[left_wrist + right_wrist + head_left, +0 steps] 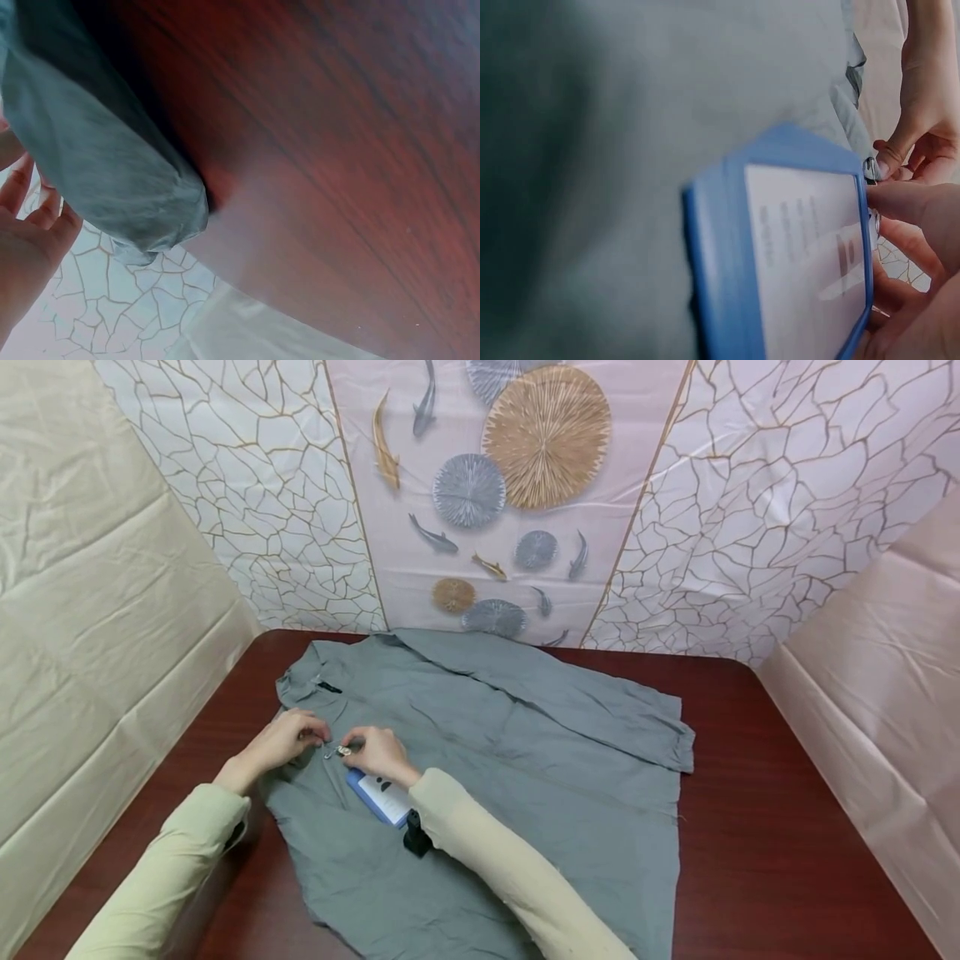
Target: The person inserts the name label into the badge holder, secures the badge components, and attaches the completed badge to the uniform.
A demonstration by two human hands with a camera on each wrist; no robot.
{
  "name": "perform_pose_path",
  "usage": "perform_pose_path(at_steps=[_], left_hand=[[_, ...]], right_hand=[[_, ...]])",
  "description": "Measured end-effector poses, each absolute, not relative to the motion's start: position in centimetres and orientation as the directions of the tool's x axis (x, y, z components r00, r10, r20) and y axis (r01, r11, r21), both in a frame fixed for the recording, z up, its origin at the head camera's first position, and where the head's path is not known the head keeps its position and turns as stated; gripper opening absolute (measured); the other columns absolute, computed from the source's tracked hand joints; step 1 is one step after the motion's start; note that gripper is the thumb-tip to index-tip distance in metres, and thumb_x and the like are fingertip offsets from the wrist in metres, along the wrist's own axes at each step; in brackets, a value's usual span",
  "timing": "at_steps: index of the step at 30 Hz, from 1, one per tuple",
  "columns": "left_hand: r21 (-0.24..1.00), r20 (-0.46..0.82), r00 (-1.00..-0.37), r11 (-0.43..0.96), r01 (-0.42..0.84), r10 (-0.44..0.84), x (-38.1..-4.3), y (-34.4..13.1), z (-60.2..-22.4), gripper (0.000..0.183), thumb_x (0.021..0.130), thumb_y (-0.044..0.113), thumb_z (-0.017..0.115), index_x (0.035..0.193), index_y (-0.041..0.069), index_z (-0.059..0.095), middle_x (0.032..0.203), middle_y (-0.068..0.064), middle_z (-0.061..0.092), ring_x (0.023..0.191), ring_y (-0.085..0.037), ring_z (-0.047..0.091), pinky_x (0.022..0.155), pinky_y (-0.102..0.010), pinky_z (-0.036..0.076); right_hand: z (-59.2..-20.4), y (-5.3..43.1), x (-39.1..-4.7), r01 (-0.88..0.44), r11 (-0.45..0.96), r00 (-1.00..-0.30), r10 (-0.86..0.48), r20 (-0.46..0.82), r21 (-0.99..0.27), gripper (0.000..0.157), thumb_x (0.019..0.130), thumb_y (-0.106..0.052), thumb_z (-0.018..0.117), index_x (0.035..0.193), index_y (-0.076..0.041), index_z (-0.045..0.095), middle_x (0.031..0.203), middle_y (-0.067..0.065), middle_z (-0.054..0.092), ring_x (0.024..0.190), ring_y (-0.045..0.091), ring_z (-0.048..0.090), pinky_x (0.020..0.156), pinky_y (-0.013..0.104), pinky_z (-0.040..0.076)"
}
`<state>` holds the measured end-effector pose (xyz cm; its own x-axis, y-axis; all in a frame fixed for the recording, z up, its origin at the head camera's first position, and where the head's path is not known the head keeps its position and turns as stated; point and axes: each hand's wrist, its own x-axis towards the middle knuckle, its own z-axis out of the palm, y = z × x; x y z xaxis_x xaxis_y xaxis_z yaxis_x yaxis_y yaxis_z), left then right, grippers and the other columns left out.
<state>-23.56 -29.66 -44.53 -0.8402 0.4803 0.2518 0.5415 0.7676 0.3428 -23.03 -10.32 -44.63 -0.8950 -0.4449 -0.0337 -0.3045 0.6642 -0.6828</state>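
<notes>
A grey-green long-sleeved shirt [525, 793] lies spread on the table with its collar towards the far left. Just below the collar, my left hand [288, 739] pinches the shirt's cloth with curled fingers. My right hand [378, 754] holds a blue badge holder [386, 797] by the small metal clip [344, 750] at its top. The two hands' fingertips are close together. In the right wrist view the badge holder [802, 247] shows a white printed card under a clear window. Whether the clip touches the cloth is hard to tell.
The dark red wooden table [787, 827] shows to the right of the shirt and along its left side. A sleeve [585, 710] stretches across the far side. Patterned cloth [750, 510] hangs behind, with plain beige drapes [90, 635] at the sides.
</notes>
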Motion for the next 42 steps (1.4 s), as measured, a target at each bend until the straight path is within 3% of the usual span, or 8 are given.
perform_pose_path(at_steps=[7, 22, 29, 35, 42], left_hand=[[0.298, 0.293, -0.832, 0.782, 0.548, 0.471, -23.7, -29.67, -44.54, 0.022, 0.073, -0.009, 0.065, 0.071, 0.013, 0.066, 0.069, 0.005, 0.055, 0.068, -0.012, 0.051, 0.063, -0.029, 0.043], [0.343, 0.267, -0.848, 0.778, 0.527, 0.457, -23.78, -29.63, -44.47, 0.019, 0.074, -0.008, 0.065, 0.072, 0.012, 0.063, 0.071, 0.003, 0.059, 0.067, -0.009, 0.051, 0.059, -0.025, 0.044], [0.361, 0.275, -0.849, 0.77, 0.526, 0.451, -23.55, -29.43, -44.19, 0.026, 0.073, -0.014, 0.061, 0.07, 0.011, 0.062, 0.069, 0.002, 0.059, 0.064, -0.006, 0.049, 0.055, -0.022, 0.042], [0.356, 0.282, -0.843, 0.766, 0.535, 0.458, -23.48, -29.4, -44.07, 0.029, 0.071, -0.018, 0.059, 0.07, 0.011, 0.061, 0.069, 0.001, 0.06, 0.065, -0.009, 0.052, 0.055, -0.023, 0.043], [0.326, 0.317, -0.827, 0.765, 0.555, 0.465, -23.52, -29.66, -44.4, 0.02, 0.072, -0.011, 0.065, 0.072, 0.009, 0.065, 0.072, -0.002, 0.06, 0.072, -0.017, 0.056, 0.064, -0.032, 0.047]], right_hand=[[-44.85, -10.11, -23.21, -0.247, 0.605, -0.912, -0.409, -0.029, -0.757, 0.017, 0.079, -0.019, 0.068, 0.096, -0.017, 0.068, 0.065, -0.001, 0.063, 0.047, 0.003, 0.046, 0.043, 0.017, 0.034], [-45.14, -9.89, -23.33, -0.249, 0.603, -0.906, -0.422, -0.038, -0.758, 0.016, 0.077, -0.022, 0.07, 0.093, -0.019, 0.069, 0.065, -0.004, 0.064, 0.048, 0.001, 0.047, 0.045, 0.016, 0.034], [-45.05, -9.77, -23.22, -0.252, 0.581, -0.895, -0.444, -0.042, -0.773, 0.014, 0.079, -0.022, 0.069, 0.092, -0.019, 0.067, 0.069, -0.003, 0.066, 0.05, 0.002, 0.05, 0.047, 0.016, 0.036], [-44.89, -9.67, -23.35, -0.218, 0.563, -0.89, -0.45, -0.075, -0.797, 0.011, 0.08, -0.022, 0.068, 0.09, -0.018, 0.068, 0.067, -0.002, 0.064, 0.051, 0.005, 0.05, 0.047, 0.017, 0.037], [-44.79, -9.66, -23.6, -0.168, 0.537, -0.888, -0.447, -0.11, -0.827, 0.012, 0.08, -0.022, 0.068, 0.091, -0.016, 0.069, 0.069, -0.002, 0.063, 0.053, 0.005, 0.048, 0.049, 0.017, 0.036]])
